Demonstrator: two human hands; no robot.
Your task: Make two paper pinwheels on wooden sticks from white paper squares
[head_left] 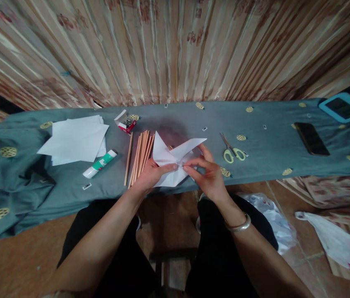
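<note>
Pineapple-print cloth (274,140), a folded paper pinwheel (161,152) at its near edge.
Left hand (148,177) pinches the pinwheel; right hand (210,176) presses thumb and finger together at its centre. Sticks (140,157) at nine o'clock, scissors (231,152) at three; past the sticks, a glue stick (100,164), label unreadable.

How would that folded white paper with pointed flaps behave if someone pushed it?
The folded white paper looks thin, so it's probably light. Its pointed flaps stick out unsupported, so they'd likely bend at a push.
</note>
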